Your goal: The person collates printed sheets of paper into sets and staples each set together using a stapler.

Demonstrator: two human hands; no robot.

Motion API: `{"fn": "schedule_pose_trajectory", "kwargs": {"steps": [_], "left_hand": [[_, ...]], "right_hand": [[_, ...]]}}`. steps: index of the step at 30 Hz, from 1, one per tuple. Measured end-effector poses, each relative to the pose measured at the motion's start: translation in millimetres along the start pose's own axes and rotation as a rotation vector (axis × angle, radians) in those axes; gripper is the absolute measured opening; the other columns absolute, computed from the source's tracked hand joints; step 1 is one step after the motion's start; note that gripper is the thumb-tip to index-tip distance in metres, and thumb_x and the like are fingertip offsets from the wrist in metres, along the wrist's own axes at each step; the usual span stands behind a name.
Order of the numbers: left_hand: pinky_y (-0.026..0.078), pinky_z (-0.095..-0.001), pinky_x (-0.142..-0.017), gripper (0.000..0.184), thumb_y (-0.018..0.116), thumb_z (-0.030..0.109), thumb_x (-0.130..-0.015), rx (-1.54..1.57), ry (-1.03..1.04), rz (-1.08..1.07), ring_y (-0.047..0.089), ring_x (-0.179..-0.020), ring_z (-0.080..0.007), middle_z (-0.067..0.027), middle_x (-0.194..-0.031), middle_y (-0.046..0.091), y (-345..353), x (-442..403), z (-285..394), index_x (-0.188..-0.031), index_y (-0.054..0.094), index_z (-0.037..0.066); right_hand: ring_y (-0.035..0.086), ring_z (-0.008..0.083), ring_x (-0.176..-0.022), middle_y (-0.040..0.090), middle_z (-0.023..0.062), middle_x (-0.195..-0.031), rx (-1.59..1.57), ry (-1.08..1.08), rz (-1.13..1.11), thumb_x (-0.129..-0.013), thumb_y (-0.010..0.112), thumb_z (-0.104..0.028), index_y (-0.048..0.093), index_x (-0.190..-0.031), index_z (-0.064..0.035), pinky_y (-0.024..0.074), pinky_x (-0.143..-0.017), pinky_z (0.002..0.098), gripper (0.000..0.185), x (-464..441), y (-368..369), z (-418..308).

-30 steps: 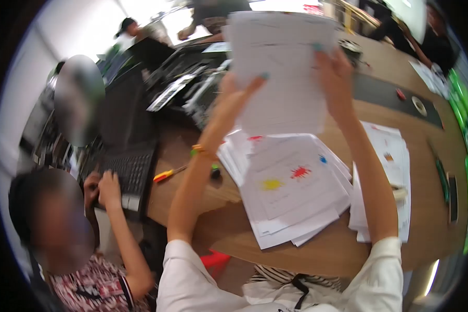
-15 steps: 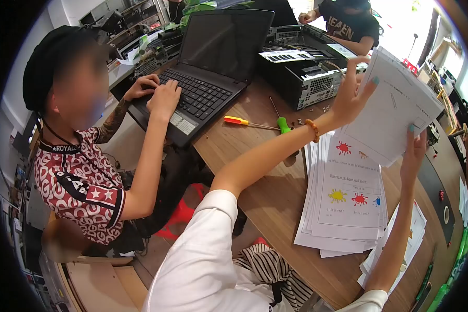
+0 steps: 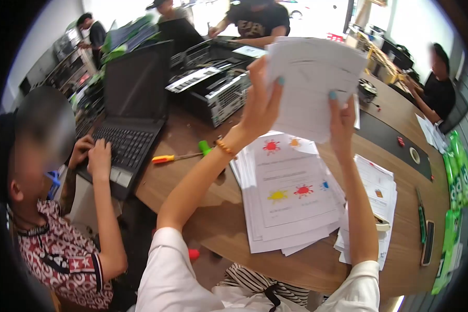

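A bundle of white paper sheets [image 3: 312, 73] is raised above the table between my two hands. My left hand [image 3: 259, 101] grips its left edge with the thumb on the near face. On the lower right edge, my right hand [image 3: 342, 122] is closed with its thumb pressed to the paper. The print on the bundle is blurred. Below lies a pile of printed worksheets [image 3: 291, 221] with red, yellow, orange and blue splats. A smaller stack of papers [image 3: 377, 182] lies beside my right forearm, with a pale object [image 3: 382, 226], partly hidden, on it.
At left, a person types on a black laptop [image 3: 135, 86]. An open computer case [image 3: 224, 101] stands behind my left hand. A yellow-orange screwdriver [image 3: 164, 159] and a green-handled one [image 3: 205, 147] lie nearby. Tape roll [image 3: 414, 155], phone [image 3: 428, 244] and green packs [image 3: 460, 166] are at right.
My view has swung right, bringing another seated person into sight. Both hands still hold the bundle, now more upright and squarer in front of me. The worksheet pile stays on the table.
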State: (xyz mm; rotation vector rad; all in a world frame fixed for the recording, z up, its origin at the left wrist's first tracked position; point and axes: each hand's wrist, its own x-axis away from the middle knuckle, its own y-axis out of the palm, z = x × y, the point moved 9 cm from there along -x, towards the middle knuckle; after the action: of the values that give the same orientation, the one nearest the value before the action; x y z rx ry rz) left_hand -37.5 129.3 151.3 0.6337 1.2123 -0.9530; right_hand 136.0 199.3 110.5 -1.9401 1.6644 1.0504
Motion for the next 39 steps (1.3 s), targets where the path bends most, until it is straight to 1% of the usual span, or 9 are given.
{"fn": "schedule_pose_trajectory", "kwargs": {"steps": [1,3,17,21,25,29,32,37,39], "left_hand": [[0.045,-0.0402,-0.075,0.045,0.041,0.020,-0.092,0.030,0.011,-0.006,0.059,-0.088,-0.0361,-0.0257,-0.109,0.050,0,4,1,-0.127,0.019,0.003],[0.029,-0.0292,-0.096,0.037,0.040,0.012,-0.094,0.235,-0.354,-0.066,0.039,-0.110,-0.0144,-0.0095,-0.120,0.039,9,18,-33,-0.127,0.027,0.002],[0.037,-0.0261,-0.089,0.037,0.040,0.015,-0.095,0.298,-0.318,0.062,0.045,-0.101,-0.0125,-0.0137,-0.114,0.049,-10,-2,-10,-0.125,0.032,-0.006],[0.026,-0.0374,-0.101,0.047,0.049,0.013,-0.090,-0.013,0.082,0.277,0.040,-0.119,-0.0220,-0.0204,-0.127,0.040,-42,-48,71,-0.128,0.029,-0.006],[0.023,-0.0458,-0.103,0.041,0.050,0.014,-0.086,-0.780,0.245,0.090,0.042,-0.118,-0.0298,-0.0207,-0.126,0.043,-55,-65,132,-0.123,0.041,-0.003],[0.045,-0.0358,-0.082,0.029,0.049,0.015,-0.086,-0.573,-0.269,-0.316,0.061,-0.086,-0.0286,-0.0175,-0.095,0.062,-36,-49,64,-0.108,0.056,-0.002],[0.046,-0.0251,-0.072,0.026,0.049,0.012,-0.088,-0.162,-0.604,-0.533,0.060,-0.080,-0.0137,-0.0087,-0.090,0.064,-20,-24,-8,-0.105,0.057,-0.005],[0.045,-0.0236,-0.062,0.022,0.052,0.011,-0.085,0.072,-0.780,-0.775,0.058,-0.069,-0.0103,-0.0074,-0.078,0.064,34,38,-48,-0.096,0.062,-0.004],[0.045,-0.0226,-0.062,0.024,0.057,0.013,-0.083,0.141,-0.851,-0.767,0.057,-0.069,-0.0089,-0.0061,-0.080,0.065,53,74,-77,-0.099,0.062,-0.004]], "right_hand": [[0.050,0.0068,-0.087,0.056,0.0049,-0.099,0.032,0.052,-0.013,-0.091,0.050,-0.010,0.047,-0.113,-0.0008,0.0421,-0.074,0.0211,0.024,3,-1,6],[0.049,0.0085,-0.089,0.056,0.0064,-0.099,0.024,0.077,0.008,-0.090,0.052,-0.011,0.046,-0.113,0.0009,0.0422,-0.077,0.0223,0.026,10,-4,25],[0.050,0.0090,-0.085,0.059,0.0084,-0.094,0.068,-0.068,-0.011,-0.091,0.049,-0.009,0.048,-0.110,0.0025,0.0438,-0.075,0.0241,0.022,2,12,-14],[0.052,0.0100,-0.083,0.060,0.0096,-0.092,0.111,-0.133,-0.050,-0.090,0.050,-0.010,0.049,-0.111,0.0015,0.0446,-0.074,0.0252,0.023,-13,14,-56],[0.054,0.0111,-0.083,0.060,0.0113,-0.092,0.227,0.080,-0.384,-0.089,0.051,-0.010,0.049,-0.112,0.0009,0.0452,-0.074,0.0271,0.026,-5,39,-60],[0.056,0.0131,-0.085,0.061,0.0109,-0.094,0.236,0.215,-0.625,-0.088,0.052,-0.010,0.048,-0.115,0.0010,0.0448,-0.077,0.0270,0.030,29,67,-53],[0.056,0.0134,-0.088,0.060,0.0108,-0.097,0.168,0.410,-0.600,-0.088,0.052,-0.011,0.048,-0.117,0.0005,0.0452,-0.078,0.0267,0.032,51,56,-39],[0.058,0.0157,-0.089,0.061,0.0139,-0.100,0.102,0.853,-0.430,-0.086,0.054,-0.014,0.047,-0.118,0.0020,0.0461,-0.080,0.0284,0.036,98,15,-2],[0.059,0.0184,-0.090,0.061,0.0157,-0.101,0.319,0.799,-0.416,-0.085,0.055,-0.016,0.046,-0.120,0.0025,0.0460,-0.080,0.0295,0.040,101,-6,10]]}}
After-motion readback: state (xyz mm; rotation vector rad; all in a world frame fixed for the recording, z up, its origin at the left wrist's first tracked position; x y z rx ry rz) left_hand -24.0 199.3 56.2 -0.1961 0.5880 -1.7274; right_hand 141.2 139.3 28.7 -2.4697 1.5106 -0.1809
